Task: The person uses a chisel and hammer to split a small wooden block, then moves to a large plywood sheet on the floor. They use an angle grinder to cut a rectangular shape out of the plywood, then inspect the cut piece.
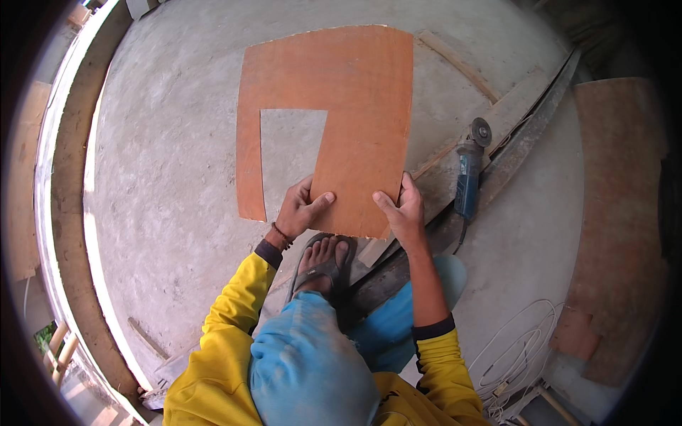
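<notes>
Between my hands I hold up a reddish-brown plywood sheet (pixel 362 121) with a rectangular notch cut into its near left part, leaving a thin strip down the left side. My left hand (pixel 302 209) grips the near wide part at its left edge, thumb on top and fingers beneath. On the opposite edge, my right hand (pixel 401 213) pinches the sheet the same way. The cut edges look rough and splintered. Right of the sheet lies a blue angle grinder (pixel 467 174), its disc pointing away from me, apart from both hands.
Long wooden boards (pixel 522 106) run diagonally under and beside the grinder. A larger brown plywood sheet (pixel 614 213) rests at the right, near a coiled white cable (pixel 522 348). My sandalled foot (pixel 323 263) stands on the concrete floor (pixel 163 156). A raised ledge (pixel 71 184) curves along the left.
</notes>
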`<state>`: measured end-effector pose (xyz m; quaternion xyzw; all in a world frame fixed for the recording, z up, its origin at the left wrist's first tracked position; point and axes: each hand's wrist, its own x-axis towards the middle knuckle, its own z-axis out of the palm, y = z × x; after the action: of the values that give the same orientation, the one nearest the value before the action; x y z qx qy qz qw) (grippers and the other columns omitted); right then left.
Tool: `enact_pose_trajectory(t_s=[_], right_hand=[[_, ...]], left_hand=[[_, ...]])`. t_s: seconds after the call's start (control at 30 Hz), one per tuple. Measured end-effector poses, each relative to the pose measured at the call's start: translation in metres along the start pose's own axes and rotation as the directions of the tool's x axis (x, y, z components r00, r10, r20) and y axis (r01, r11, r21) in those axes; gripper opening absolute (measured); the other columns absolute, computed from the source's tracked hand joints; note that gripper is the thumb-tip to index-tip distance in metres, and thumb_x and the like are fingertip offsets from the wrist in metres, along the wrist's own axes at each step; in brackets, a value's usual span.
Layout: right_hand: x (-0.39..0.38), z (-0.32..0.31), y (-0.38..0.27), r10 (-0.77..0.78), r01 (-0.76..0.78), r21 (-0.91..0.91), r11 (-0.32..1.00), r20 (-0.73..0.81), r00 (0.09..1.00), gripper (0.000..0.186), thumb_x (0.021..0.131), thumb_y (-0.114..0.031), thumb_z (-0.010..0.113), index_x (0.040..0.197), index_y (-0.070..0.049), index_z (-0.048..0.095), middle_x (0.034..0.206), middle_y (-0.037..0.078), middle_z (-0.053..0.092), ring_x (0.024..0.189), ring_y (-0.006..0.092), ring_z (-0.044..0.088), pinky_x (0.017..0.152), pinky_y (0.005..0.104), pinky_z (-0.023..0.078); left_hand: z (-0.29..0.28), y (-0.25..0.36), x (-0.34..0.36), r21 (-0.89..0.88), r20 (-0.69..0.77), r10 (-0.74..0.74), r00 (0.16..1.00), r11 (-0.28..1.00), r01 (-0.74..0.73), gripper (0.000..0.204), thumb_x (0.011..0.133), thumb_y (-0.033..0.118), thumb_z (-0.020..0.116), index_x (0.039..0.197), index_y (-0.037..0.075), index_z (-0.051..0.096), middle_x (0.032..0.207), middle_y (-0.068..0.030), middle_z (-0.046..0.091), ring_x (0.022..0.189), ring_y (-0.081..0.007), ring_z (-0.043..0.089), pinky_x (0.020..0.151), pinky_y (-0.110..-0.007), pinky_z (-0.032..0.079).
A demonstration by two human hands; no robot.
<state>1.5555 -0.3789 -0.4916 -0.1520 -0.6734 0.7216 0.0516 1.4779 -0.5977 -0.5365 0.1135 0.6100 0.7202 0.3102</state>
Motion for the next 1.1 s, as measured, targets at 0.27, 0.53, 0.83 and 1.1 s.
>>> enact_pose_trajectory(t_s=[0.27,0.53,0.83,1.1], right_hand=[[-0.004,0.0,0.01,-0.075,0.078,0.039,0.996,-0.084,0.994,0.035,0.095,-0.016,0.067,0.12,0.004,0.053,0.111,0.011,0.064,0.1,0.0136,0.058,0.089,0.03,0.048],[-0.018,0.041,-0.023,-0.572,0.399,-0.643,0.654,-0.076,0.816,0.027,0.09,-0.006,0.066,0.117,-0.004,0.066,0.102,0.008,0.064,0.092,0.0255,0.063,0.083,0.0357,0.052],[-0.037,0.074,-0.036,-0.605,0.511,-0.819,0.26,0.275,0.747,0.042,0.084,-0.018,0.069,0.126,-0.016,0.069,0.123,0.004,0.063,0.119,0.0264,0.054,0.104,0.0494,0.039],[-0.051,0.049,-0.041,-0.537,0.423,-0.859,0.289,0.22,0.814,0.039,0.099,-0.037,0.055,0.122,-0.01,0.071,0.129,0.006,0.065,0.129,0.0296,0.049,0.11,0.0494,0.033]], left_hand=[[0.008,-0.001,0.002,0.075,-0.072,0.024,0.997,0.997,-0.019,0.041,0.098,0.027,0.066,0.126,-0.003,0.059,0.109,-0.0049,0.069,0.097,-0.0102,0.063,0.087,-0.029,0.052],[0.042,0.039,0.013,0.248,-0.264,0.449,0.853,0.887,-0.39,0.092,0.09,0.065,0.061,0.147,-0.003,0.034,0.145,-0.0203,0.047,0.135,-0.0314,0.046,0.112,-0.042,0.035],[0.031,0.059,-0.01,-0.621,-0.451,0.027,0.892,0.709,-0.335,0.069,0.102,0.058,0.044,0.146,0.006,0.036,0.145,-0.0123,0.048,0.133,-0.0265,0.047,0.111,-0.044,0.039],[0.017,0.056,-0.006,-0.663,-0.478,-0.132,0.868,0.703,-0.258,0.073,0.099,0.063,0.046,0.146,0.008,0.038,0.143,-0.0112,0.051,0.13,-0.0262,0.051,0.109,-0.045,0.042]])
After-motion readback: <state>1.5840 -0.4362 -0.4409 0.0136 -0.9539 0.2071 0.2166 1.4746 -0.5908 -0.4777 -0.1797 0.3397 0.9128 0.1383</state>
